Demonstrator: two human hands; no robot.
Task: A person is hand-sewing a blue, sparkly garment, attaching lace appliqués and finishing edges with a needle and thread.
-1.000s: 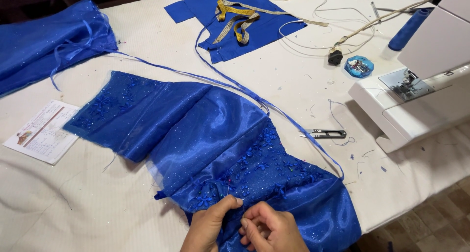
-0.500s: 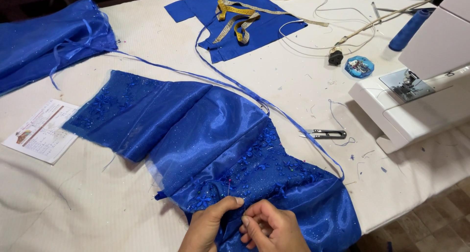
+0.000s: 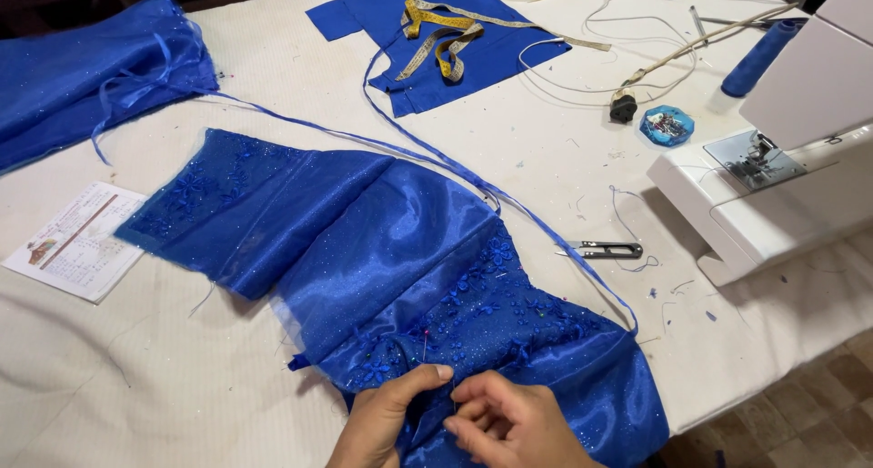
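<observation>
Head view: white surface [image 3: 273,59] carries a blue beaded satin bodice piece [image 3: 409,268] at centre-front, prob light, limp & slippery, so best held at its near seam edge. Left hand [image 3: 386,418] fingers pressed on fabric; right hand [image 3: 518,422] fingers pinch a pin [image 3: 454,397], I think

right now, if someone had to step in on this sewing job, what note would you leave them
Left hand: thumb and fingers pinching the near edge of the blue beaded satin piece.
Right hand: fingertips closed on the same edge beside it, seemingly on a pin; too small to tell.
Pins with coloured heads already stand in the beaded section.
Thread snips lie right of the fabric; sewing machine further right, measuring tape at the far side.
Done: fabric spread, partly pinned. Left: the near edge, in hand.
</observation>
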